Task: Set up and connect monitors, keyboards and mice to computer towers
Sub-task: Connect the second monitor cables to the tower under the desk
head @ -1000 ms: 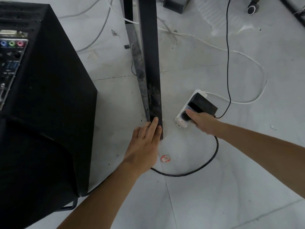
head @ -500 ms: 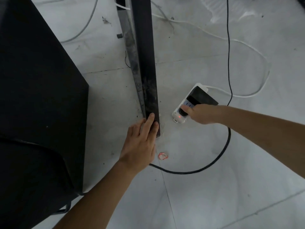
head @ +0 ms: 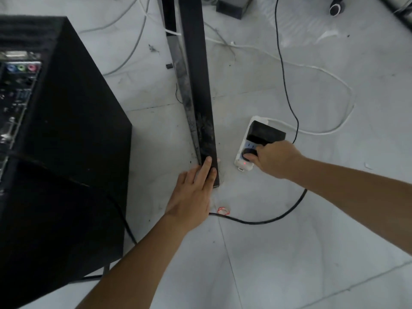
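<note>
A black computer tower (head: 66, 134) stands on the floor at the left, its rear ports facing me. A white power strip (head: 243, 159) lies on the floor to the right of a black desk leg (head: 196, 85), with a red light lit at its near end. My right hand (head: 274, 159) grips a black plug (head: 249, 155) seated in the strip. A thick black cable (head: 267, 220) curves from that hand across the floor toward the tower. My left hand (head: 194, 192) rests with straight fingers on the foot of the desk leg. A black adapter (head: 265, 133) sits on the strip's far end.
White cables (head: 323, 72) and a thin black wire (head: 283, 63) loop over the grey floor behind the strip. A small red rubber band (head: 223, 211) lies near my left wrist. A chair castor (head: 335, 8) and a dark box (head: 234, 6) sit at the top edge.
The strip's red light came on between the first and second frame. The camera view shifted, bringing the tower's ports back into sight. Both hands stay in place.
</note>
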`<action>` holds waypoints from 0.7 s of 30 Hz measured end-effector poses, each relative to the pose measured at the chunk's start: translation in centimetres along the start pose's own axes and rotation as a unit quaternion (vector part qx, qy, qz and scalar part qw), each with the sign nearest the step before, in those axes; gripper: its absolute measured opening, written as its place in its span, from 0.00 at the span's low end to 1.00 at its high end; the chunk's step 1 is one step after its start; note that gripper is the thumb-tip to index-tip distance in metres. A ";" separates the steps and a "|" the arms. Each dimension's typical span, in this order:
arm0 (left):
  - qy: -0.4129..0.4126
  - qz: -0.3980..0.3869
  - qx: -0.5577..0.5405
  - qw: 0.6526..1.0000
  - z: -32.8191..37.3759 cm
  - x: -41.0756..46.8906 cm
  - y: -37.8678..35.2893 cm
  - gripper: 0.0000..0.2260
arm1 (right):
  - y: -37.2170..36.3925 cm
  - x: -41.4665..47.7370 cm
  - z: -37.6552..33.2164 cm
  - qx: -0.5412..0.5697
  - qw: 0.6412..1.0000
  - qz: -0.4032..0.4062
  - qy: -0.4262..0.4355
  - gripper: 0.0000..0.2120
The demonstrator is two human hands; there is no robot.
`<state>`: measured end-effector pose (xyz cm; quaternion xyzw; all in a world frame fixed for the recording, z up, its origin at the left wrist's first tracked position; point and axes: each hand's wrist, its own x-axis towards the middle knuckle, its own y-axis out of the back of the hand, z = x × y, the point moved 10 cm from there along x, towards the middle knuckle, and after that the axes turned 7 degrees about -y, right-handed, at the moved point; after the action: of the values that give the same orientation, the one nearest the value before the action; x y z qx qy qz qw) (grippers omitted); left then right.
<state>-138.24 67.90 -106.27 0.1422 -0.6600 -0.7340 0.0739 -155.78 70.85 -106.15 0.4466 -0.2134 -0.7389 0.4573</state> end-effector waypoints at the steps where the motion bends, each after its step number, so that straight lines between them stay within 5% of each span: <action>1: 0.004 -0.004 -0.006 1.000 0.1 -0.1 0.0 0.35 | 0.4 -0.1 0.0 0.005 1.000 -0.004 -0.017 0.27; 6: 0.006 -0.011 -0.003 1.000 0.2 -0.1 0.4 0.35 | 2.1 -0.1 2.3 0.104 0.986 0.071 -0.108 0.18; 13: 0.009 -0.019 -0.010 1.000 0.6 -0.2 0.3 0.34 | 1.0 -0.8 1.6 0.203 0.968 0.125 -0.075 0.07; 16: -0.001 0.001 -0.008 1.000 0.5 -0.1 0.5 0.34 | 1.3 0.2 2.3 0.202 0.961 0.189 -0.027 0.09; 21: -0.006 0.014 -0.008 1.000 0.2 -0.3 0.5 0.35 | 2.0 -0.3 2.5 0.235 0.955 0.181 -0.029 0.12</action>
<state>-138.04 68.13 -105.69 0.1277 -0.6565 -0.7390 0.0813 -156.88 69.92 -103.28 0.4737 -0.4713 -0.5854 0.4591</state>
